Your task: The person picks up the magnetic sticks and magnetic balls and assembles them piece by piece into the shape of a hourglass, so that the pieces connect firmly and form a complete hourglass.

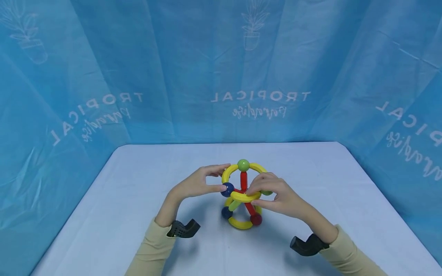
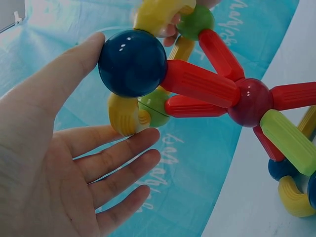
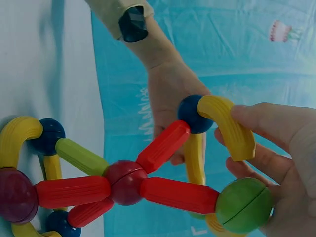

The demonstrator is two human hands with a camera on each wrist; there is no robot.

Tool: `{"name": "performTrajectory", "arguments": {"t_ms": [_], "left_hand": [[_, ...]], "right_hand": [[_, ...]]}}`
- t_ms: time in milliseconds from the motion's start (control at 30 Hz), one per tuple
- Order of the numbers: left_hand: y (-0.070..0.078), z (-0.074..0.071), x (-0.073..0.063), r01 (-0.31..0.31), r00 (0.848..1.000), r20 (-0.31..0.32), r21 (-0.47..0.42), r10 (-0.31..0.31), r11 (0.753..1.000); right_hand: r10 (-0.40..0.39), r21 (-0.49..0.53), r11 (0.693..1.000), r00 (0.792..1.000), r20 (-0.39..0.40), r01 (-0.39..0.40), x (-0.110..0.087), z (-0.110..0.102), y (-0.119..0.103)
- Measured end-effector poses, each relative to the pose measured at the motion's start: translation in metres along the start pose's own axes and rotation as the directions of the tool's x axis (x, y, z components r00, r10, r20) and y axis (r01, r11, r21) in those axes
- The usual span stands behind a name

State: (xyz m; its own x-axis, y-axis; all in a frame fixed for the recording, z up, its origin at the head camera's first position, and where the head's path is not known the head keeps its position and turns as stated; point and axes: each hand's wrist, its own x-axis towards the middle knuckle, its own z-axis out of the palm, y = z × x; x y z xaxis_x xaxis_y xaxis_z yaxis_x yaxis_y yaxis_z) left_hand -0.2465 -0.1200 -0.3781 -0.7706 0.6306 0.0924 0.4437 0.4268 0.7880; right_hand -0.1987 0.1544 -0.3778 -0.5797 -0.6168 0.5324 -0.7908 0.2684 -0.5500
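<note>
A magnetic ball-and-rod model stands on the table, with a dark red ball (image 2: 250,102) at its centre joining red rods (image 3: 177,195) and a light green rod (image 3: 81,156). My left hand (image 1: 195,184) is at its upper left: the thumb touches a blue ball (image 2: 132,63), and the nearly straight fingers lie by a curved yellow rod (image 2: 123,114). My right hand (image 1: 281,195) pinches another curved yellow rod (image 3: 227,126) between thumb and finger. One end of this rod meets the blue ball; its other end is apart from the green ball (image 3: 244,205) in the right wrist view.
The model's lower ring has curved yellow rods (image 1: 240,224), a blue ball (image 1: 226,212) and a dark red ball (image 1: 256,219). A white cloth covers the table (image 1: 138,184). Blue printed curtains (image 1: 193,69) surround its back and sides.
</note>
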Motion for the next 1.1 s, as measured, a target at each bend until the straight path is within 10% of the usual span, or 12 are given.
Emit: {"name": "performTrajectory", "arguments": {"t_ms": [467, 1100], "left_hand": [[0.001, 0.001, -0.001, 0.001, 1.0, -0.001, 0.002, -0.001, 1.0], [0.002, 0.012, 0.003, 0.043, 0.999, -0.003, -0.052, -0.043, 0.998]], "right_hand": [[-0.056, -0.098, 0.994, 0.991, -0.124, 0.044, -0.006, 0.007, 0.005], [0.122, 0.1, 0.989, 0.977, -0.176, -0.106, -0.013, 0.017, 0.005]]}}
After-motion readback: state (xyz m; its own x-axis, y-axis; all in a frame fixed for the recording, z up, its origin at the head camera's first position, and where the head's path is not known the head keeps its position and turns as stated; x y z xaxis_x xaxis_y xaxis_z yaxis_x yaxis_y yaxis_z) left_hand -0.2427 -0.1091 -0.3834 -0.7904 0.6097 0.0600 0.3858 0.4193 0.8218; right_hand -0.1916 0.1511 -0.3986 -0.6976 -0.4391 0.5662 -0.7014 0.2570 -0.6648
